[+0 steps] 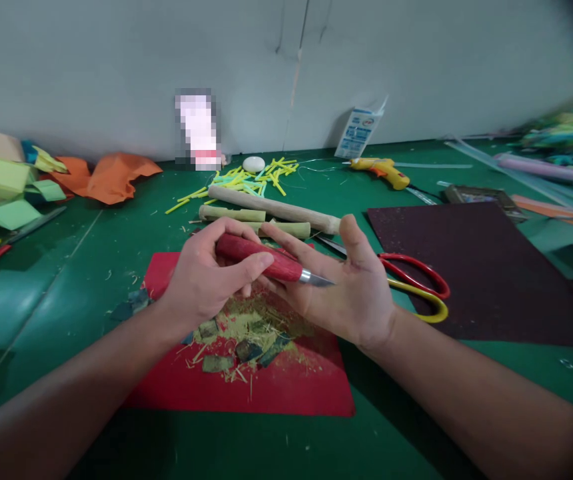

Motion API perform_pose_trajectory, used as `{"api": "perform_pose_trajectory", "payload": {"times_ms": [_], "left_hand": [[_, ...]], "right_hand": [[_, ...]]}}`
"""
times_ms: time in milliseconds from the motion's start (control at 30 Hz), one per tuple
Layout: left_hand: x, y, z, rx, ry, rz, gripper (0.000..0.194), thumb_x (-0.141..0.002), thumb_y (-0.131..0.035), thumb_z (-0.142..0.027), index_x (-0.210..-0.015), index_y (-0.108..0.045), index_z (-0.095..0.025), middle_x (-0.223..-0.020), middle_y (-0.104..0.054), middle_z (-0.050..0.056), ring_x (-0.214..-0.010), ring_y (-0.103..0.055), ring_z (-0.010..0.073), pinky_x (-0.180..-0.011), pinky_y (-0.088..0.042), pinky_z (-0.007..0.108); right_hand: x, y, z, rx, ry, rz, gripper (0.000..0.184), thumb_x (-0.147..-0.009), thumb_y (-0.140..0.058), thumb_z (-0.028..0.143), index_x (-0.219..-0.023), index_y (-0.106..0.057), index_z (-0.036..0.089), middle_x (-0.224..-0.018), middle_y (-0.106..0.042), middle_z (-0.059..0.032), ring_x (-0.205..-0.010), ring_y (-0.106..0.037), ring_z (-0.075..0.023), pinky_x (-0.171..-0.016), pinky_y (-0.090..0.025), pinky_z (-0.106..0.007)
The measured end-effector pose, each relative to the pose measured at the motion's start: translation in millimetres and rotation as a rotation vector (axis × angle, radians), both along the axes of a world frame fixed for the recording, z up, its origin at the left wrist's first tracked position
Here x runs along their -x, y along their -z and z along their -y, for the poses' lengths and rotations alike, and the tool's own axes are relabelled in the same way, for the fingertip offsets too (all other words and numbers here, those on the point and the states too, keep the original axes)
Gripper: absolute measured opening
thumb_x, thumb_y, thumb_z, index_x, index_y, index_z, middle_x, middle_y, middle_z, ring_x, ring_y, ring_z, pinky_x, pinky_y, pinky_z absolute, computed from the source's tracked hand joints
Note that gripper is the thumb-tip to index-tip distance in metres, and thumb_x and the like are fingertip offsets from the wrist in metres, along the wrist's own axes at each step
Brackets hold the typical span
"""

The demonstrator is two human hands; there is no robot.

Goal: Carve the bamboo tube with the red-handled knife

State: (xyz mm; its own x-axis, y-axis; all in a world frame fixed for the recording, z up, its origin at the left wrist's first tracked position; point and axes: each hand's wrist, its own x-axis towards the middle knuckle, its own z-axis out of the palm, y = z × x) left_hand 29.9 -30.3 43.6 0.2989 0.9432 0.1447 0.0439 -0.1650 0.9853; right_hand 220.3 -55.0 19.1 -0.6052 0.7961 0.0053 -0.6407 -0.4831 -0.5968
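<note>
My left hand (205, 277) is closed around the red wooden handle of a small carving knife (286, 265). The short metal blade points right and lies over the palm of my right hand (354, 297). That hand is open, palm up, with its thumb raised and its fingers stretched behind the knife. Whether the blade touches the skin I cannot tell. Below both hands, greenish shavings and dark bark-like chips (249, 350) are scattered on a red mat (246, 398). Just beyond my fingers lie pale bamboo pieces (294, 230) and a wooden rod (276, 205).
Scissors (436, 293) with red and yellow handles lie partly on a dark board (506, 280) at right. Farther back are a yellow glue gun (384, 171), cut yellow sticks (271, 175) and a blurred-out phone-like object (199, 130) against the wall. Colored paper (11, 177) lies left.
</note>
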Motion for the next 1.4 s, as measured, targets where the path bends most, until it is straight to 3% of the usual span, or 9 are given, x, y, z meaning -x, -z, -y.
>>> {"api": "perform_pose_trajectory", "payload": {"times_ms": [167,333,733,900,1133,1267,1400], "left_hand": [[-1,1.3,2,0.009,0.003,-0.01,0.024,-0.077,-0.08,-0.032,-0.087,-0.062,-0.02,-0.054,-0.06,-0.004,-0.039,-0.054,0.0106,-0.036,-0.043,0.021],[-1,0.9,4,-0.011,0.019,-0.051,0.024,-0.077,-0.079,-0.032,-0.089,-0.061,-0.021,-0.06,-0.062,-0.004,-0.039,-0.053,0.0094,-0.035,-0.044,0.02],[-2,-6.6,3,-0.203,0.024,-0.259,0.019,-0.071,-0.076,-0.024,-0.083,-0.063,-0.019,-0.07,-0.061,-0.004,-0.053,-0.052,0.0082,-0.047,-0.046,0.021],[-1,-8.1,3,-0.286,0.06,-0.306,0.018,-0.071,-0.075,-0.024,-0.084,-0.064,-0.018,-0.077,-0.064,-0.002,-0.059,-0.055,0.0088,-0.05,-0.046,0.021],[1,-4.8,4,-0.341,0.155,-0.325,0.019,-0.072,-0.075,-0.023,-0.085,-0.062,-0.019,-0.069,-0.061,-0.005,-0.046,-0.044,0.0044,-0.041,-0.038,0.018],[0,-4.8,5,-0.416,0.203,-0.352,0.021,-0.07,-0.074,-0.016,-0.085,-0.061,-0.019,-0.07,-0.061,-0.005,-0.05,-0.048,0.0052,-0.042,-0.039,0.017],[5,-7.9,2,-0.435,0.159,-0.246,0.016,-0.072,-0.073,-0.019,-0.082,-0.061,-0.019,-0.07,-0.06,-0.005,-0.05,-0.046,0.005,-0.043,-0.037,0.018]], "right_hand": [[1,-5.5,2,0.049,0.015,-0.004,0.08,-0.09,-0.035,0.074,-0.152,-0.036,0.024,-0.154,-0.051,-0.0086,-0.145,-0.042,-0.028,-0.126,-0.015,-0.055],[1,-8.3,1,0.03,-0.007,-0.017,0.075,-0.091,-0.038,0.072,-0.149,-0.04,0.023,-0.153,-0.051,-0.0101,-0.141,-0.048,-0.0278,-0.123,-0.024,-0.054],[3,-8.0,0,0.033,0.004,0.002,0.072,-0.092,-0.038,0.071,-0.144,-0.045,0.023,-0.149,-0.055,-0.0111,-0.134,-0.054,-0.0264,-0.116,-0.039,-0.05],[3,-8.1,0,0.037,-0.007,-0.005,0.073,-0.092,-0.035,0.072,-0.145,-0.045,0.023,-0.148,-0.056,-0.0108,-0.134,-0.054,-0.0266,-0.117,-0.039,-0.051],[3,-6.9,0,0.024,0.013,0.002,0.075,-0.091,-0.034,0.073,-0.146,-0.045,0.023,-0.149,-0.054,-0.0114,-0.142,-0.046,-0.0288,-0.119,-0.032,-0.056],[4,-9.1,0,0.033,0.075,-0.003,0.075,-0.092,-0.035,0.072,-0.147,-0.042,0.021,-0.149,-0.054,-0.0115,-0.147,-0.04,-0.0263,-0.123,-0.025,-0.054],[3,-14.0,0,0.08,0.094,-0.027,0.076,-0.092,-0.034,0.072,-0.147,-0.042,0.02,-0.149,-0.054,-0.0122,-0.145,-0.043,-0.0245,-0.123,-0.028,-0.05]]}}
